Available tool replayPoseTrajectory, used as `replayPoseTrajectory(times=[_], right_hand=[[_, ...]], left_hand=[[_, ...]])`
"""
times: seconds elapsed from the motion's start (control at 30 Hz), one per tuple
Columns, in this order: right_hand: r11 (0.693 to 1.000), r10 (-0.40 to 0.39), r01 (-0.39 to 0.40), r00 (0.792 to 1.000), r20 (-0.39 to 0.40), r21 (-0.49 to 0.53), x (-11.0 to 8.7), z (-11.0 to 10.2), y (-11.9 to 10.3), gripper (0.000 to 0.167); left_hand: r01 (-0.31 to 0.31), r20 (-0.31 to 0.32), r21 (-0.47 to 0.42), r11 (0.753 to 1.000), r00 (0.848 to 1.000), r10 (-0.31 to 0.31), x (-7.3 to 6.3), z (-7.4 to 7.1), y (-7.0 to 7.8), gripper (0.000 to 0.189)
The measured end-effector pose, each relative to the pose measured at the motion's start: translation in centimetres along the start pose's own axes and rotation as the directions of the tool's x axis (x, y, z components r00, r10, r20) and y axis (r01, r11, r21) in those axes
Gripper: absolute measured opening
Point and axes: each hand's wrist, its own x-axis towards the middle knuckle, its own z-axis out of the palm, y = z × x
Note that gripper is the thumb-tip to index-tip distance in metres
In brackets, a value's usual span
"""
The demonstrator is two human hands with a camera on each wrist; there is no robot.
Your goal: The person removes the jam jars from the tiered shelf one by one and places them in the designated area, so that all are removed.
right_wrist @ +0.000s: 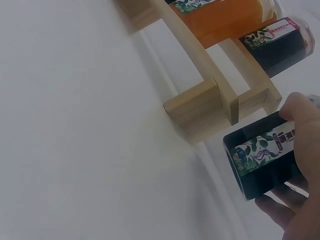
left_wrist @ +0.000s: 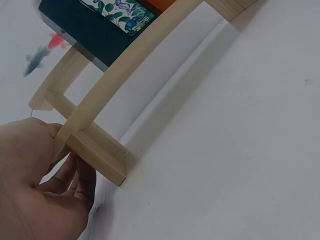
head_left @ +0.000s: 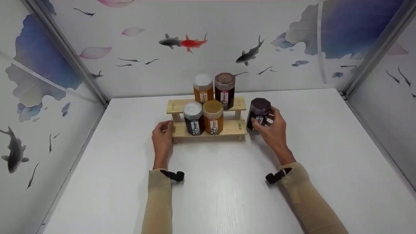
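Observation:
A two-step wooden rack point(head_left: 232, 127) stands toward the back of the table. My left hand point(head_left: 162, 138) pinches the left end of its lower step, thumb above and fingers below in the left wrist view. Just off the rack's right end, my right hand point(head_left: 274, 130) grips a dark jar point(head_left: 259, 112) with a purple-brown octagonal lid and a printed label. On the lower step sit a dark jar with a white lid point(head_left: 193, 118) and an amber jar with a yellow lid point(head_left: 213, 117). Behind them, the upper step bears a white-lidded amber jar point(head_left: 203, 89) and a brown-lidded dark jar point(head_left: 225, 91).
The white table point(head_left: 214, 182) is enclosed at the back and sides by panels point(head_left: 208, 19) printed with fish and petals. Metal posts point(head_left: 373, 52) mark the back corners. A small black camera point(head_left: 177, 176) is strapped at each wrist over beige sleeves.

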Motion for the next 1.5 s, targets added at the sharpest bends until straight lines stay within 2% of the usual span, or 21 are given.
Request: replayPoseTrajectory(times=[0.23,0.53,0.73,0.97,1.27,1.5], right_hand=[[0.997,0.071,-0.069,0.992,0.100,-0.031,0.5,-0.4,0.9,0.079],[0.990,0.094,-0.067,0.971,0.222,-0.127,1.6,-0.6,1.0,0.082],[0.987,0.093,-0.062,0.971,0.222,-0.145,2.5,0.1,1.3,0.081],[0.992,0.048,-0.021,0.974,0.220,-0.121,3.3,0.6,1.4,0.080],[0.991,0.049,-0.022,0.977,0.208,-0.132,2.9,0.7,1.3,0.081],[0.991,0.060,-0.032,0.975,0.215,-0.131,2.6,0.9,1.2,0.083]], left_hand=[[-0.007,0.006,0.001,1.000,1.000,0.007,0.0,0.2,0.0,0.034],[0.020,0.005,0.014,1.000,1.000,-0.020,-0.1,0.1,-0.1,0.035],[0.037,0.013,0.002,0.999,0.999,-0.037,-0.2,0.1,-0.1,0.035],[0.039,0.005,-0.011,0.999,0.999,-0.038,-0.2,0.1,0.0,0.033],[0.003,0.010,-0.005,1.000,1.000,-0.003,-0.1,0.0,-0.1,0.035],[0.013,0.015,-0.002,1.000,1.000,-0.013,-0.2,-0.1,-0.2,0.036]])
